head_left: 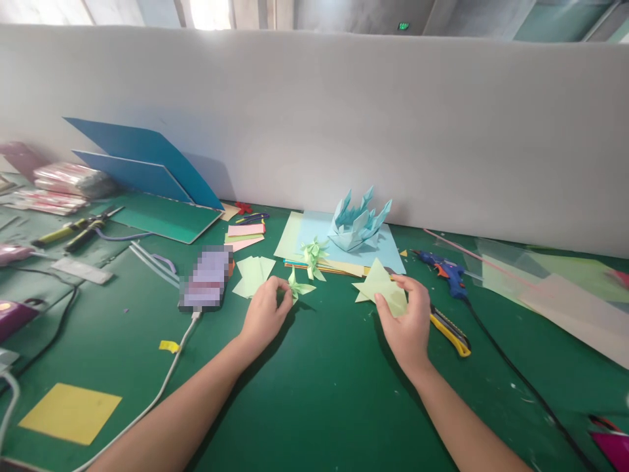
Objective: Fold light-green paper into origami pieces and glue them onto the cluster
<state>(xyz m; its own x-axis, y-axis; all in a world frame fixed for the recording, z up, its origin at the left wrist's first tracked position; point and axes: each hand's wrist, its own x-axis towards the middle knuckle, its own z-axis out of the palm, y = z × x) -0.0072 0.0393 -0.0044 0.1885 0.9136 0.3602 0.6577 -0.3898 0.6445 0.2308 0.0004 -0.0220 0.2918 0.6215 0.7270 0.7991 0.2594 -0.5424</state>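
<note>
My left hand is closed, thumb and forefinger pinching a small pale green folded paper flower just above the table. In my right hand a light green folded paper piece is gripped between thumb and fingers, its pointed corners facing up and left. Another green paper flower lies behind, at the front of a paper stack. A blue origami piece with upright points stands on that stack. Beside my left hand lie pale green paper pieces.
Left of my hands lies a phone with a white cable. A yellow box cutter and a blue glue gun with black cord are on the right. Pliers, blue boards and a yellow sheet lie left.
</note>
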